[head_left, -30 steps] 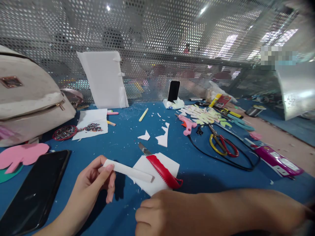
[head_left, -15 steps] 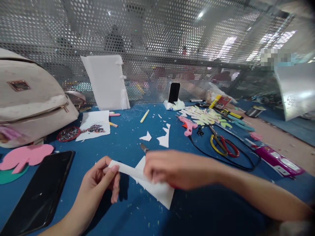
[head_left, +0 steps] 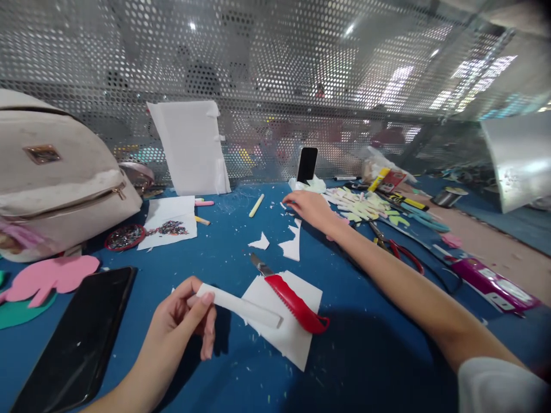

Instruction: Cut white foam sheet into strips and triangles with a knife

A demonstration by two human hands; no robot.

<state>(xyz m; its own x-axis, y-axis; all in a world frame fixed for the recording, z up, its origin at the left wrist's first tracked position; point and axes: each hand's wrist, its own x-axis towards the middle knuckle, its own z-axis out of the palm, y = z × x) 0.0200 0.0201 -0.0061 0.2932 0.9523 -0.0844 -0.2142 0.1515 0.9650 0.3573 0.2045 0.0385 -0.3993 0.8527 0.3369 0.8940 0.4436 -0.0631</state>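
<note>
White strip looks already cut; its near end is clamped between thumb and fingers of the left hand, far end held over a ragged-edged white sheet. Red-handled knife laid across the sheet, ungripped. Offcuts left on the desk. Right hand extended near the propped phone; whether anything is held by that grip can't be told. Strip not yet joined to anything.

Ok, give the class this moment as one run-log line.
left hand: pinching white strip | right hand: stretched forward beside pale pieces, grasp unclear | red-handled knife: lying on white sheet
</note>
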